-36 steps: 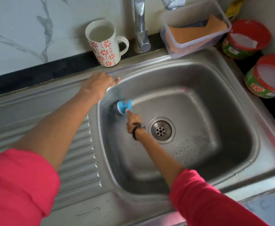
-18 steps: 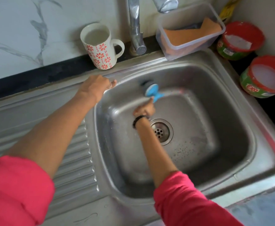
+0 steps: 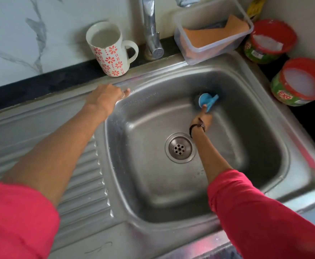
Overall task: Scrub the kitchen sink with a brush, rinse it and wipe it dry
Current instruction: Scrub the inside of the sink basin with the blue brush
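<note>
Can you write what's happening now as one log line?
step: scrubbing | right hand: grips brush on sink back wall | left hand: rests on rim | tap: off

The stainless steel sink (image 3: 265, 139) is lying open, its deep basin showing water drops along the left wall and a round drain (image 3: 180, 148) in the middle of the floor. The blue brush (image 3: 206, 100) is pressing against the back wall, right of centre; its bristles are blurred, probably dark.

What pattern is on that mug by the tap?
The mug is white with red flowers and dashed red stripes, seen best in the head view.
</note>
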`<state>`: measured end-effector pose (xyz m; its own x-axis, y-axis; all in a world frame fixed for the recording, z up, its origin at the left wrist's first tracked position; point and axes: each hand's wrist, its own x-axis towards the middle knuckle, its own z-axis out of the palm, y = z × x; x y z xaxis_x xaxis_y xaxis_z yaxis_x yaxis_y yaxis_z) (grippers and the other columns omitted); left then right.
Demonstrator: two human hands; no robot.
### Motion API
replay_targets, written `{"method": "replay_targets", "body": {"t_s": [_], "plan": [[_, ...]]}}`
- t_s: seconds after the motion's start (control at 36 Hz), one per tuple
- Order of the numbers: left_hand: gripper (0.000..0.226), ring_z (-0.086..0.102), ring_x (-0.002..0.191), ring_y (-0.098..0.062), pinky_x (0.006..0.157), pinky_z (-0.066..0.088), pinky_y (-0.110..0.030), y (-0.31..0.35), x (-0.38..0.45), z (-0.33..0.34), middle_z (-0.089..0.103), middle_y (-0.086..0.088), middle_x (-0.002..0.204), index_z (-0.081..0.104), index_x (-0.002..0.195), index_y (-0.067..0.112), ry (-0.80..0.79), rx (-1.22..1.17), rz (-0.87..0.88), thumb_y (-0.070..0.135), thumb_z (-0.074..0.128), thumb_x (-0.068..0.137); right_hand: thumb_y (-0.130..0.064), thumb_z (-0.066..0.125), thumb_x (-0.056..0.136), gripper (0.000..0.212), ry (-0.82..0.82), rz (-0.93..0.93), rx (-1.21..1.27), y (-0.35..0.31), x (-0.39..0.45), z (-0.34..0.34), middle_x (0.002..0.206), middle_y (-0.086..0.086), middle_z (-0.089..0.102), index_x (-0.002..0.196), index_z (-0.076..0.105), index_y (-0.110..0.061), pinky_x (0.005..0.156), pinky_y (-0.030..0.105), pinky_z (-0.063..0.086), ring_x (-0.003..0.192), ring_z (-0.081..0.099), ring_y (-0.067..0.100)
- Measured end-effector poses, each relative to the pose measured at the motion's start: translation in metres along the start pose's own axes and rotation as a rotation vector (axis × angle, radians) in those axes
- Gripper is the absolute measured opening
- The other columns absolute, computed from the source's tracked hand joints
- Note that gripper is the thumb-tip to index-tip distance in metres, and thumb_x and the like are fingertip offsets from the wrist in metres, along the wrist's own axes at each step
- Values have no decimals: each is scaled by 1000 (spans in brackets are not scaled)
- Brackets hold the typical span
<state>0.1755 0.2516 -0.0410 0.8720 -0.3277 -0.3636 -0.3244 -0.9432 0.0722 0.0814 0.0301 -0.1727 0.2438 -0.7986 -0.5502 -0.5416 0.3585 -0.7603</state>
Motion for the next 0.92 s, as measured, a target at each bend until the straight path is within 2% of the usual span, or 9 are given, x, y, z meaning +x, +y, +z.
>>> {"method": "replay_targets", "body": {"t_s": [0.08, 0.17, 0.25, 0.31, 0.44, 0.56, 0.64, 0.81, 0.92], "plan": [[48, 52, 85, -34, 79, 43, -39, 1, -1, -1, 45, -16, 81, 59, 124, 9, 18, -26, 9, 39, 31, 99, -40, 29, 101, 52, -145, -118, -297, 15, -31, 14, 121, 22, 59, 123, 51, 1, 78, 34, 41, 110, 56, 35], [50, 55, 89, -36, 80, 43, -40, -1, 0, 0, 47, -16, 81, 61, 122, 9, 28, -32, 22, 42, 32, 99, -43, 28, 101, 53, -365, -255, -590, 37, -70, 35, 120, 25, 60, 122, 52, -1, 83, 39, 45, 109, 58, 37], [50, 52, 106, -43, 89, 42, -41, 4, -1, 0, 55, -29, 104, 56, 128, 9, 19, 19, 8, 39, 27, 100, -44, 26, 101, 54, -633, -465, -915, 70, -114, 48, 116, 26, 61, 119, 54, -1, 86, 41, 45, 108, 58, 38], [53, 50, 112, -43, 90, 41, -40, 9, -3, 0, 53, -31, 117, 52, 133, 10, 6, 70, -19, 40, 22, 101, -42, 27, 101, 50, -694, -584, -1012, 77, -128, 48, 115, 24, 61, 123, 50, -3, 85, 42, 45, 106, 59, 38], [53, 52, 111, -43, 86, 44, -40, 16, -9, 1, 54, -30, 117, 48, 135, 6, 37, 114, -31, 36, 18, 102, -32, 29, 103, 42, -573, -763, -1187, 34, -82, 25, 120, 20, 61, 126, 50, -4, 87, 40, 46, 111, 58, 37], [52, 57, 104, -38, 74, 45, -36, 17, -13, 3, 57, -26, 110, 48, 135, 8, 63, 210, 3, 33, 16, 102, -18, 30, 102, 37, -288, -694, -1169, 3, -20, -17, 123, 21, 58, 125, 52, 0, 92, 42, 45, 115, 56, 37], [51, 59, 100, -37, 73, 47, -36, 18, -13, 5, 59, -25, 106, 49, 134, 8, 81, 261, 8, 33, 18, 102, -26, 30, 102, 43, -150, -567, -1100, -7, 15, -47, 125, 23, 56, 125, 52, 3, 91, 41, 44, 115, 54, 38], [56, 57, 103, -39, 80, 48, -39, 16, -12, 10, 58, -27, 107, 54, 126, 0, 72, 246, -35, 36, 18, 102, -30, 30, 102, 44, -217, -513, -1177, 7, -8, -62, 123, 22, 58, 124, 52, 1, 90, 38, 45, 114, 55, 36], [59, 52, 111, -41, 90, 42, -42, 26, -17, 8, 56, -32, 115, 55, 119, -9, 40, 72, -120, 37, 21, 103, -31, 31, 102, 42, -341, -521, -1246, 31, -36, -74, 118, 19, 62, 120, 56, -2, 86, 37, 48, 109, 60, 33]]}}
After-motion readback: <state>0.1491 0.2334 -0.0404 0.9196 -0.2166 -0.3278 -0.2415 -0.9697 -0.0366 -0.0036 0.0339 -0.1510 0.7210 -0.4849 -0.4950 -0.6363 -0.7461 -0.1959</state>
